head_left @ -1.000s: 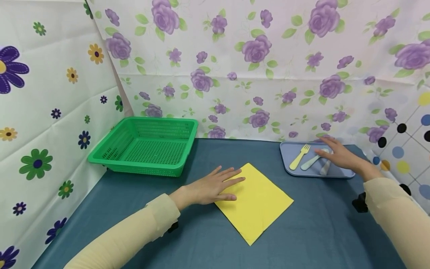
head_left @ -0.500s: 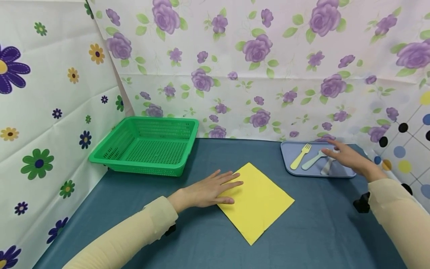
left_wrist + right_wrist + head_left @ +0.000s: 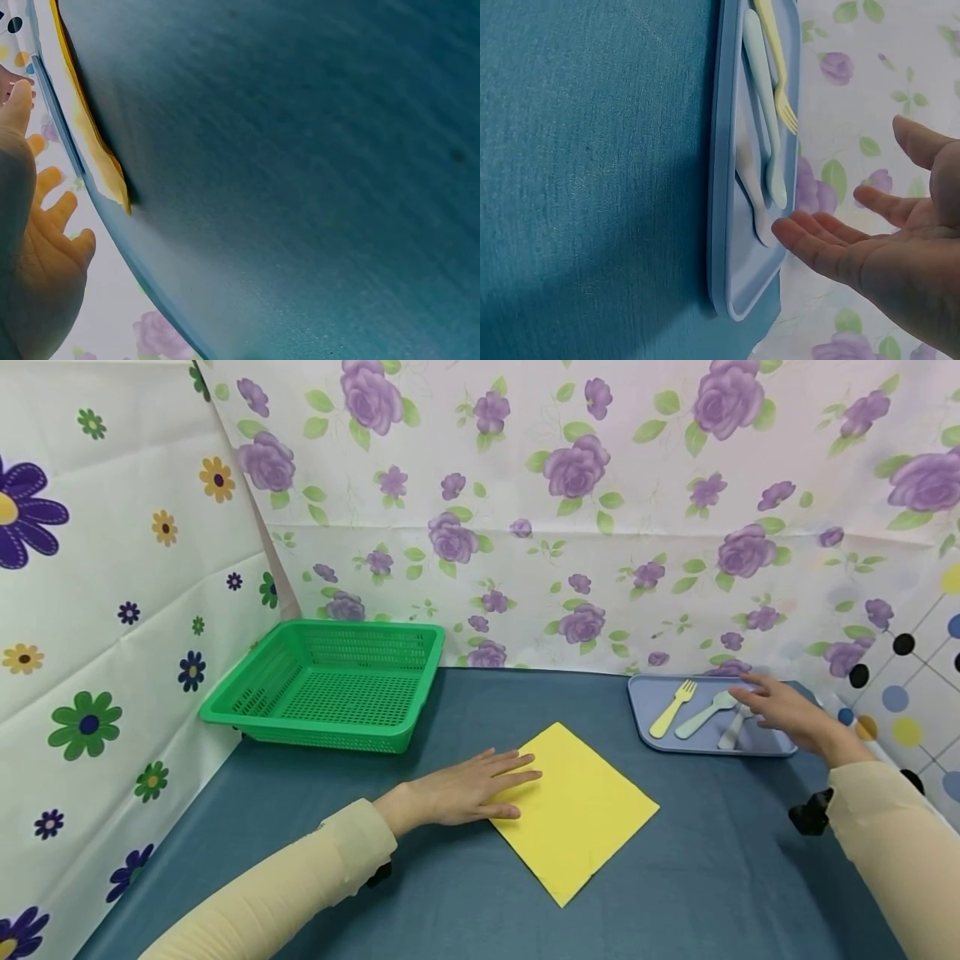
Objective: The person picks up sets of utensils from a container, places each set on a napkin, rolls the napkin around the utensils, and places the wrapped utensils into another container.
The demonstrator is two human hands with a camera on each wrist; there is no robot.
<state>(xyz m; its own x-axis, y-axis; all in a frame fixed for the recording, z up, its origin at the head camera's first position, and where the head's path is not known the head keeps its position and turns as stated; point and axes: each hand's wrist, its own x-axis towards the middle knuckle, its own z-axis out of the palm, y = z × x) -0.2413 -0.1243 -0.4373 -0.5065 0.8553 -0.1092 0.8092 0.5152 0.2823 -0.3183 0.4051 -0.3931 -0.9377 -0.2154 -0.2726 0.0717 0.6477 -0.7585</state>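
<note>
Cutlery (image 3: pixel 705 714) beneath flat right hand (image 3: pixel 787 714)

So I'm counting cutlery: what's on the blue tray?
On the blue tray lie a yellow fork, a pale green utensil and a white one. The right hand hovers over its far side, hiding that part.

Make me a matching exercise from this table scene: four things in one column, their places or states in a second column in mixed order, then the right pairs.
Things:
1. green basket
2. yellow napkin
3. yellow fork
4. right hand

Places or states:
A. lies on the blue tray
B. hovers open over the tray's right part
C. stands at the table's far left, by the wall
D. lies flat mid-table, the left hand resting on its left corner

Pairs: 1-C, 2-D, 3-A, 4-B
</note>
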